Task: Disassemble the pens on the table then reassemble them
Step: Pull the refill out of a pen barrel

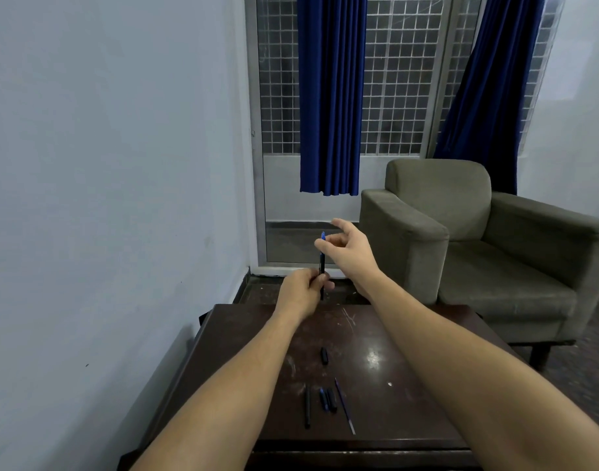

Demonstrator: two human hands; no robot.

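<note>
At frame centre my left hand (305,287) closes round the lower end of the slim black pen barrel (322,266), upright above the dark wooden table (410,351). My right hand (345,248) pinches its blue tip piece (323,236), other fingers spread. I should twist gently along the axis while the barrel stays steady.

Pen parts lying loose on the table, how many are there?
5, as far as I can tell: a short black piece farthest away, a long black barrel at left, two short pieces side by side, and a thin refill at right. The arms may hide others.
</note>
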